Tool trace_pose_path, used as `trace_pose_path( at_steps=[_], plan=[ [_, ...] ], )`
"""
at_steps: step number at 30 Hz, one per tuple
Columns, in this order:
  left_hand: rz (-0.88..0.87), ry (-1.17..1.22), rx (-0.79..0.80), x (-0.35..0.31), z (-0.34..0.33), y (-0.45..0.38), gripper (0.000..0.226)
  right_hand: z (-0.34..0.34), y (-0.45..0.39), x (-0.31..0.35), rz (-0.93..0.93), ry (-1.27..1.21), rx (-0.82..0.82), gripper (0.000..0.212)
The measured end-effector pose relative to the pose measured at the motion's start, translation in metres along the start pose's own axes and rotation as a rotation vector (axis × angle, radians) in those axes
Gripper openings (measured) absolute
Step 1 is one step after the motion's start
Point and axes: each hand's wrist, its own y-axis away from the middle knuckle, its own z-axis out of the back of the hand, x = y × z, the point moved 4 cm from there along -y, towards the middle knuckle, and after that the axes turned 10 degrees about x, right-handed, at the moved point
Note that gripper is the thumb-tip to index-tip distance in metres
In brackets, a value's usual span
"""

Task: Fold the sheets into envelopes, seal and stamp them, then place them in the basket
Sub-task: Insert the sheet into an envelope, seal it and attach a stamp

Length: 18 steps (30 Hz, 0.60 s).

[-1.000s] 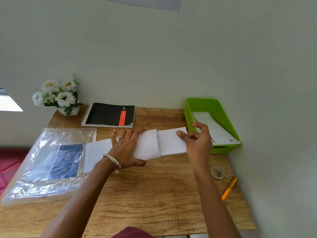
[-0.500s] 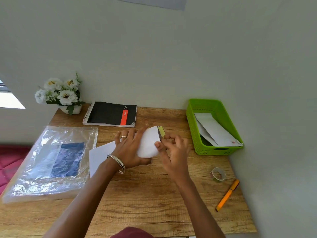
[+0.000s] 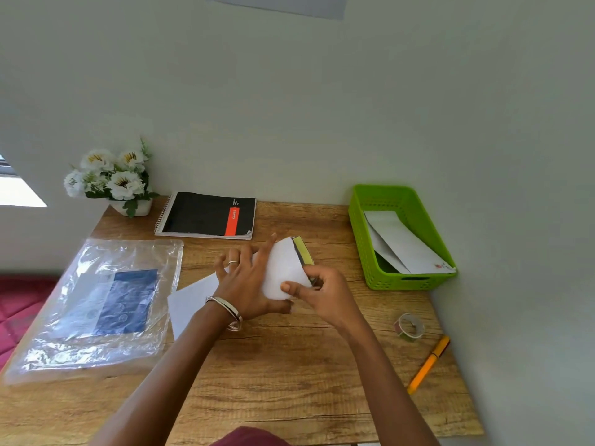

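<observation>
White paper sheet (image 3: pixel 283 272), partly folded over into a curved flap, lies at mid-bench on the wooden bench (image 3: pixel 289 381); its flat left end (image 3: pixel 190 300) rests on the wood beside the plastic bag. A yellow-green strip (image 3: pixel 304 251) shows along the flap's right edge.

Left hand (image 3: pixel 244 284): fingers straight and spread, palm pressing down on the sheet; a ring on one finger, metal bangles (image 3: pixel 227 312) at the wrist. It grasps nothing.

Right hand (image 3: pixel 325 291): fingers curled, thumb and fingertips pinching the right edge of the folded flap.

Green plastic basket (image 3: pixel 360 239) stands at the bench's right rear, against the wall, well apart from the sheet. Inside it lie white envelopes (image 3: pixel 402 243), tilted against the basket's side; a red mark shows at one corner.

Other items on the bench: clear plastic bag holding blue and white paper (image 3: pixel 106 300), left; black spiral notebook with red band (image 3: pixel 209 214), rear; white flowers in a white pot (image 3: pixel 109 178), rear left corner; small roll of tape (image 3: pixel 409 326) and orange pen (image 3: pixel 428 365), right front, near each other but apart.
</observation>
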Motion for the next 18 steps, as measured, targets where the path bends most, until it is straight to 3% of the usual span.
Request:
trace_pose_path(
  at_steps=[2, 4, 6, 8, 10, 12, 15, 18],
  plan=[
    [0.001, 0.055, 0.069, -0.005, 0.000, 0.001, 0.137, 0.006, 0.004, 0.002, 0.041, -0.097, -0.147, 0.021],
    [-0.008, 0.161, 0.122, -0.012, 0.005, 0.003, 0.137, 0.010, 0.007, 0.004, 0.087, -0.139, -0.281, 0.035],
    [0.001, 0.312, 0.113, -0.018, 0.014, 0.003, 0.117, 0.015, 0.011, 0.007, 0.141, -0.171, -0.391, 0.053],
    [0.028, 0.497, 0.068, -0.021, 0.022, 0.001, 0.082, 0.021, 0.014, 0.008, 0.183, -0.231, -0.455, 0.058],
    [0.068, 0.662, 0.023, -0.021, 0.028, -0.001, 0.047, 0.025, 0.013, 0.005, 0.195, -0.291, -0.463, 0.042],
    [0.092, 0.810, -0.012, -0.021, 0.034, -0.003, 0.030, 0.026, 0.012, 0.003, 0.206, -0.329, -0.430, 0.026],
    [0.030, 1.030, -0.048, -0.029, 0.042, -0.002, 0.023, 0.028, 0.009, 0.001, 0.221, -0.313, -0.350, 0.023],
    [-0.079, 1.120, -0.092, -0.037, 0.050, 0.000, 0.034, 0.029, 0.006, 0.000, 0.227, -0.271, -0.295, 0.023]
  ],
)
